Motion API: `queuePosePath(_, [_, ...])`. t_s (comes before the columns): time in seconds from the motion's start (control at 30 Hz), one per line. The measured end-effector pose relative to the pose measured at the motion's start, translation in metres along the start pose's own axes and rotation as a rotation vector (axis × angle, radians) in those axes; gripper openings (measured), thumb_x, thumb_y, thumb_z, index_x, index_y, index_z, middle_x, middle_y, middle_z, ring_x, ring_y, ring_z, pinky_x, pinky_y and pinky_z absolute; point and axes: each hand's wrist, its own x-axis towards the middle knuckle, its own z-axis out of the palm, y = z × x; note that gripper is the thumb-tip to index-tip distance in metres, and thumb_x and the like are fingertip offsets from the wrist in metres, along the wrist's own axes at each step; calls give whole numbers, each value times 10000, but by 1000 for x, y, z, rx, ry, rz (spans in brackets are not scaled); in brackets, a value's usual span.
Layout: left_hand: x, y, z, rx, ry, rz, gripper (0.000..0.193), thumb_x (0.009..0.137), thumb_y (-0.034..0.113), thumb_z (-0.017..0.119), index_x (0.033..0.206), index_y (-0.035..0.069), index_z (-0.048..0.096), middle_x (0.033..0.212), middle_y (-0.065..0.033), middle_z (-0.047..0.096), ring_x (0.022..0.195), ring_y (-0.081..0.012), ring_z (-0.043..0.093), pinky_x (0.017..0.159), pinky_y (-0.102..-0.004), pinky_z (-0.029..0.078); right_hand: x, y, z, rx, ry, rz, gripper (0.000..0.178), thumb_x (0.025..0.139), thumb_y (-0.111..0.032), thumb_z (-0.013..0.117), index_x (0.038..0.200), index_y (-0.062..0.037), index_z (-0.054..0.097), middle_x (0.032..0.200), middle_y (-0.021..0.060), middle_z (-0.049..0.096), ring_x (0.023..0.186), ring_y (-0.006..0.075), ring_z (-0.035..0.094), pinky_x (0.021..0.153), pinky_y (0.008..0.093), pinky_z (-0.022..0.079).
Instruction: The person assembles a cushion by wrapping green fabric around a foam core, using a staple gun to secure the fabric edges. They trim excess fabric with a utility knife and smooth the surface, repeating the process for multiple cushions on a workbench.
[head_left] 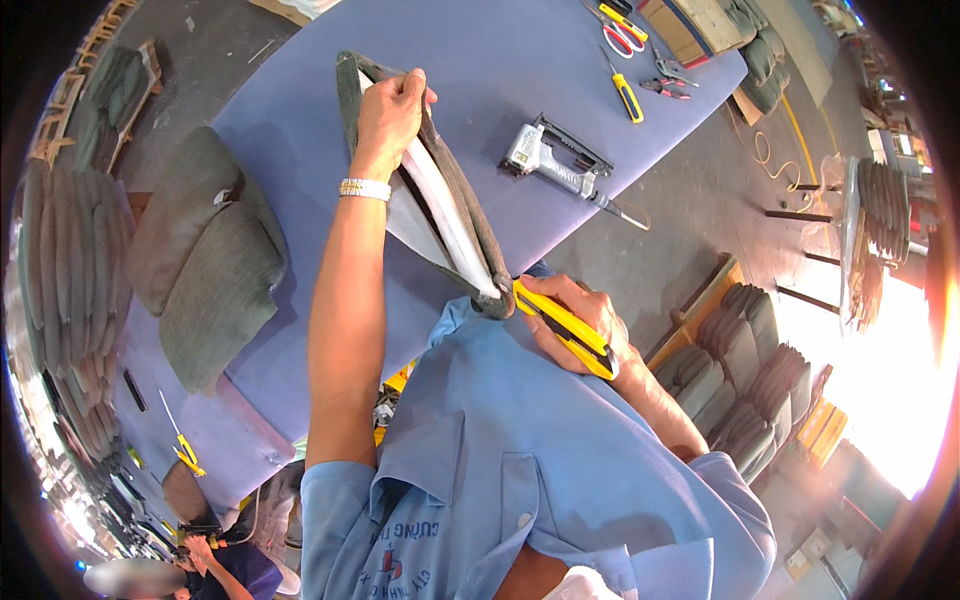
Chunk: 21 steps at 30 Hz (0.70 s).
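Note:
A long upholstered piece [435, 185], dark grey fabric around a white inside, stands tilted between my body and the blue-covered table [300, 110]. My left hand [392, 112] is closed around its far upper end, thumb and fingers pinching the fabric edge. Its near end rests close against my blue shirt. In my right hand [592, 305] is a yellow utility knife [568, 330], its front end touching or very close to the piece's near corner. The blade cannot be made out.
A nail or staple gun [555, 163] lies right of the piece. Beyond it are a yellow screwdriver [627, 98], red-handled scissors [622, 38] and pliers [670, 75]. Grey cushions [215, 280] rest on the left. Another person's hand [203, 552] shows at lower left.

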Motion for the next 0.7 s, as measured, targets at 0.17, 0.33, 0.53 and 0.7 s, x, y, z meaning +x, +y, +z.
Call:
queuePosePath(0.17, [11,-3,-14,-273,101,-153,421,1020,378,664,810,16,713,712,17,590,643,-72,491,597,-273,404,-2,1,-2,-11,-40,-74,388,911,-71,684,1283,-17,590,1049,112,764,886,285,766,810,365,613])
queuePosePath(0.33, [4,-6,-21,45,103,15,458,1025,422,645,793,31,705,662,29,554,592,-59,465,552,-269,365,9,-3,-3,-44,-55,-121,403,913,-108,713,1301,-32,638,1090,122,755,910,292,762,829,358,608])
queuePosePath(0.53, [-47,-39,-74,91,276,23,344,1051,350,615,983,36,737,864,-70,750,724,-134,693,685,-287,556,29,27,-14,30,265,-117,381,900,-62,769,1260,8,666,1080,134,744,872,159,708,800,283,562])
queuePosePath(0.7, [-177,-10,-85,11,333,191,241,1010,232,680,956,0,715,888,-105,738,795,-141,711,622,-310,542,39,43,-22,107,91,-112,438,956,-83,678,1369,30,587,1064,152,707,846,174,708,709,280,586])
